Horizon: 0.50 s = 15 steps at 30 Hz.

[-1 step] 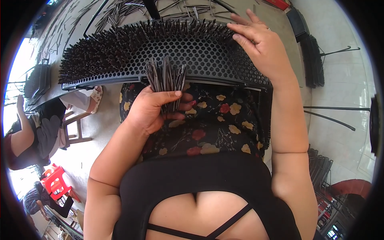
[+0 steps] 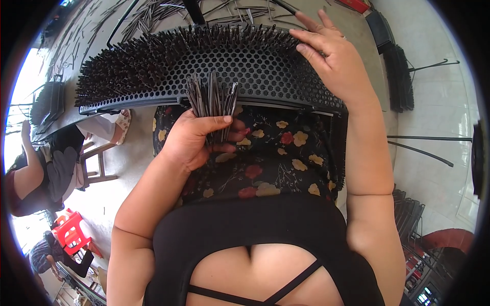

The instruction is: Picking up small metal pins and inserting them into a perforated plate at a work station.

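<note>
A curved black perforated panel (image 2: 219, 71) lies across my lap. Dark thin strips (image 2: 127, 64) stand upright in its holes, dense at the left and along the far edge. My left hand (image 2: 191, 135) is closed round a bundle of dark strips (image 2: 212, 97), their upper ends rising in front of the panel's near edge. At the panel's far right end is my right hand (image 2: 329, 53), thumb and forefinger brought near each other in a pinch, other fingers lifted. What lies between those fingertips is too dark to make out.
Loose strips (image 2: 153, 18) lie scattered beyond the panel. More bristled black panels (image 2: 400, 76) stand at the right, another (image 2: 48, 102) at the left. Other people sit at the left, one near a wooden stool (image 2: 99, 163). A red plastic chair (image 2: 71, 232) is behind.
Almost nothing differs. The lifted fingers of my right hand have shifted very slightly upward; my left hand and its bundle of strips stay in place.
</note>
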Motion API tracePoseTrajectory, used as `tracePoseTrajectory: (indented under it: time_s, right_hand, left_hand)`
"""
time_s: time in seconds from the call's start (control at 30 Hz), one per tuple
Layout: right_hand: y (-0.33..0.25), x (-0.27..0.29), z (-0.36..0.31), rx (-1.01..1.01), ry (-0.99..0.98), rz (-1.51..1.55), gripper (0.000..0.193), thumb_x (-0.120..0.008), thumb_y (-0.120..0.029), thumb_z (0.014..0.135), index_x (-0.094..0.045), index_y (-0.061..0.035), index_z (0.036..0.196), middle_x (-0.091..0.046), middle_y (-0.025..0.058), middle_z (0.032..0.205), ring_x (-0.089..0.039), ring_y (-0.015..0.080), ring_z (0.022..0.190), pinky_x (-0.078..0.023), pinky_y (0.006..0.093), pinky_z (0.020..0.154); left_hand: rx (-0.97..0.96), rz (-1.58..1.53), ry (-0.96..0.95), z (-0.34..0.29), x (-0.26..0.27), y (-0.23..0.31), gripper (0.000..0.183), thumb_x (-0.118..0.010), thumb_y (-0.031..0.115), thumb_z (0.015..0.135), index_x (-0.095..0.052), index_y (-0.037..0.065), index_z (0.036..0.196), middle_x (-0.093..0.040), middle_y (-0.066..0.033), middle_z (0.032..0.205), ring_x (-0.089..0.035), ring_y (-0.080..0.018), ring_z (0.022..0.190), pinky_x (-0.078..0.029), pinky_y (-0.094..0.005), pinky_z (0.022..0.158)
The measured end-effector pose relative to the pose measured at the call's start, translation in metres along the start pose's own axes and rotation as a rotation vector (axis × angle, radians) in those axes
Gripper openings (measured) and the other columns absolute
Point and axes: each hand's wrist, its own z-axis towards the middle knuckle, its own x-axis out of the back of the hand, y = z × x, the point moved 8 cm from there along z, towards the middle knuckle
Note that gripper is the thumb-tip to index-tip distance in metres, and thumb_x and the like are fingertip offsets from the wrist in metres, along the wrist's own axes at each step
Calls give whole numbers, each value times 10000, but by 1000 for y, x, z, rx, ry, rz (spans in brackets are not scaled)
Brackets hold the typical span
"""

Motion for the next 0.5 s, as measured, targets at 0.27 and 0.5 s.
tracePoseTrajectory:
  time_s: [0.27,0.5]
  right_hand:
    - [-103,-18,-23,-84,-222,2048,978,-502,-697,888,69,-284,1566,30,81,1644,-247,602,1361,-531,634,874]
    - [-143,-37,-35,-62,-472,2740,954,-464,-720,885,108,-340,1548,142,1,1634,-87,534,1438,-587,620,717]
  left_hand:
    - [-336,-66,-51,-17,-13,15,201,-690,119,849,-603,39,1013,-511,0,695,-461,-111,566,-388,-270,500]
    - [-99,-390,-656,-32,-53,-8,504,-732,369,855,-574,77,1235,-456,-21,685,-415,-128,565,-340,-280,503]
